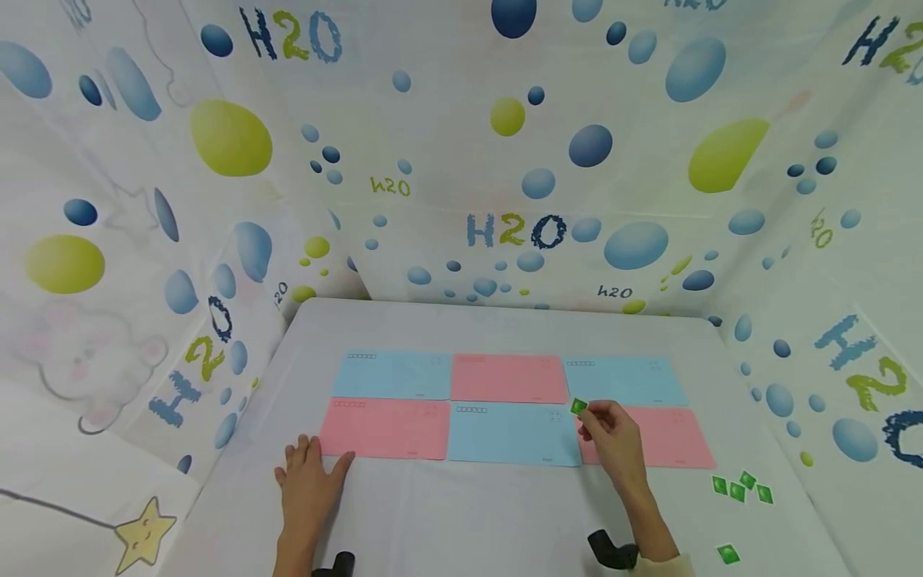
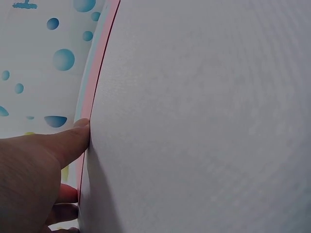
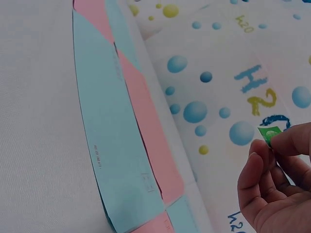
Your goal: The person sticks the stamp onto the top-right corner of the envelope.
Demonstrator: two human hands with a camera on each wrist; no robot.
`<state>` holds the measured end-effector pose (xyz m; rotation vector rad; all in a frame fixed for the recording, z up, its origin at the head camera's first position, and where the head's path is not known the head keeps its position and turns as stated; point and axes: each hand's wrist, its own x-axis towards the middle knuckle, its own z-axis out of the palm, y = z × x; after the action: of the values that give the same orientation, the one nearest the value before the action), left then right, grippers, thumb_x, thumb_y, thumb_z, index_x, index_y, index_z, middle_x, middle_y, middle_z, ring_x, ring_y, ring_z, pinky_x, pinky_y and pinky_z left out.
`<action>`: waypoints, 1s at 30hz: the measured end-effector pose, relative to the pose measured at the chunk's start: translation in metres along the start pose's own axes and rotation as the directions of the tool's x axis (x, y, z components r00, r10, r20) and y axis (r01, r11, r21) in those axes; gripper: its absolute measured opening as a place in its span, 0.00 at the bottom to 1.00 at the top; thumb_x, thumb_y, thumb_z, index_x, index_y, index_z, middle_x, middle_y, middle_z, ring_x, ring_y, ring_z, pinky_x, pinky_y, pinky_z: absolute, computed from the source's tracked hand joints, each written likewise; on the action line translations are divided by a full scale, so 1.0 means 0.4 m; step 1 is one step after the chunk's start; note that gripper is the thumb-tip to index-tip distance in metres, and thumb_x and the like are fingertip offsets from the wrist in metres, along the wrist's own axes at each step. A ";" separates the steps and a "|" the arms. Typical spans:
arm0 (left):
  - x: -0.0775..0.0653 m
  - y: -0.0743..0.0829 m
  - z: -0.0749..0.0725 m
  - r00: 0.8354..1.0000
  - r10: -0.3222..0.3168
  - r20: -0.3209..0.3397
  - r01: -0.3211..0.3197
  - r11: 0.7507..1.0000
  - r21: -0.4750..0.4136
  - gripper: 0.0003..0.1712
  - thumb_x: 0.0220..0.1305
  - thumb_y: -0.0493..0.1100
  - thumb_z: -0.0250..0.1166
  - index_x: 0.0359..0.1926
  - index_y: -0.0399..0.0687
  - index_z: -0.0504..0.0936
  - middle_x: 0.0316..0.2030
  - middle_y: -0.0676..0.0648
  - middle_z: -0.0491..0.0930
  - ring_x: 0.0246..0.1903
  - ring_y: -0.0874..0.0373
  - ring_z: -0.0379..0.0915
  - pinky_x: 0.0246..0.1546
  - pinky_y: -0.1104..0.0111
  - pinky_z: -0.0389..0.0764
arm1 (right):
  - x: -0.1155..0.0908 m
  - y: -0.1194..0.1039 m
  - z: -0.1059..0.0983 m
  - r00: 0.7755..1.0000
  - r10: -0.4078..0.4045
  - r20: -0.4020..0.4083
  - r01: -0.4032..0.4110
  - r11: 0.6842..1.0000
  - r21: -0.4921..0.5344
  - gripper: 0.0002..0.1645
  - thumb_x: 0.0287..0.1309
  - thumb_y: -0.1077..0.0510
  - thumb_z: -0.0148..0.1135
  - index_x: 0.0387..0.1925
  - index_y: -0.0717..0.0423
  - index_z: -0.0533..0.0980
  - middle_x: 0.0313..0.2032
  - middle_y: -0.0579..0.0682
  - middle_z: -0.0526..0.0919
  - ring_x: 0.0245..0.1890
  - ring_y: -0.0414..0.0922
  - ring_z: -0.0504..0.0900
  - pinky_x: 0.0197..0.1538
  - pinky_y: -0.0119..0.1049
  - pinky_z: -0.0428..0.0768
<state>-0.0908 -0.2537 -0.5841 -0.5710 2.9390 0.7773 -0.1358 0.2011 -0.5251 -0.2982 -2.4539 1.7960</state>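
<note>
Left hand [image 1: 308, 486] lies spread against an envelope [image 1: 385, 430], perhaps steadying it; right hand [image 1: 616, 441] pinches a sticker [image 1: 578, 406] by one corner, likely sparing its face

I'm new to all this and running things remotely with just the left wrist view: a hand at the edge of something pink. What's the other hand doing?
Observer: The right hand pinches a small green square by one end.
Visitor: Are there more of those lying about?
Observer: Yes, five more green squares lie on the right of the white table, four bunched and one apart.
Visitor: And is that pink thing on its own?
Observer: No, it's among six sheets, pink and blue alternating, in two rows of three.
</note>
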 end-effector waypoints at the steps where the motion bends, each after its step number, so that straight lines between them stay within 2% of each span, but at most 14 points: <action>1: 0.000 0.001 0.000 1.000 -0.001 0.000 0.001 1.000 0.004 0.49 0.67 0.55 0.62 0.72 0.21 0.54 0.73 0.20 0.48 0.74 0.22 0.36 0.70 0.28 0.37 | 0.000 0.001 0.001 1.000 -0.007 -0.001 0.007 1.000 0.002 0.12 0.68 0.59 0.61 0.48 0.64 0.77 0.40 0.62 0.84 0.30 0.38 0.83 0.39 0.33 0.87; 7: 0.002 0.003 -0.001 1.000 0.003 -0.007 -0.003 1.000 0.007 0.49 0.67 0.56 0.62 0.71 0.21 0.55 0.72 0.20 0.48 0.74 0.22 0.36 0.70 0.28 0.38 | 0.004 -0.004 0.004 0.999 -0.033 0.010 0.033 0.999 0.014 0.13 0.67 0.58 0.61 0.48 0.64 0.77 0.39 0.64 0.84 0.30 0.41 0.85 0.39 0.35 0.88; 15: 0.006 0.005 0.003 1.000 0.001 -0.010 -0.001 1.000 0.009 0.49 0.67 0.56 0.62 0.72 0.22 0.54 0.73 0.20 0.47 0.74 0.22 0.36 0.70 0.28 0.37 | 0.005 -0.019 0.011 0.999 -0.020 0.029 0.019 0.999 0.030 0.14 0.68 0.58 0.61 0.50 0.64 0.77 0.36 0.53 0.84 0.32 0.42 0.85 0.38 0.27 0.85; 23: -0.001 0.008 -0.008 1.000 0.004 -0.007 -0.004 1.000 0.013 0.49 0.67 0.55 0.62 0.71 0.20 0.55 0.72 0.19 0.48 0.73 0.21 0.36 0.69 0.27 0.38 | 0.005 -0.035 0.021 0.999 -0.012 0.043 0.010 0.999 0.036 0.14 0.68 0.57 0.62 0.50 0.63 0.77 0.39 0.56 0.85 0.31 0.39 0.84 0.38 0.26 0.84; 30: -0.003 0.012 -0.008 1.000 -0.005 0.011 0.004 1.000 0.012 0.49 0.68 0.55 0.61 0.72 0.20 0.54 0.72 0.19 0.47 0.73 0.21 0.35 0.70 0.28 0.37 | 0.009 -0.038 0.025 0.998 -0.008 0.056 0.005 0.999 0.043 0.14 0.68 0.57 0.62 0.49 0.62 0.77 0.39 0.56 0.84 0.32 0.44 0.85 0.39 0.28 0.85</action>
<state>-0.0915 -0.2509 -0.5790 -0.5703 2.9292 0.7591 -0.1427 0.1880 -0.5138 -0.2399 -2.4459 1.8771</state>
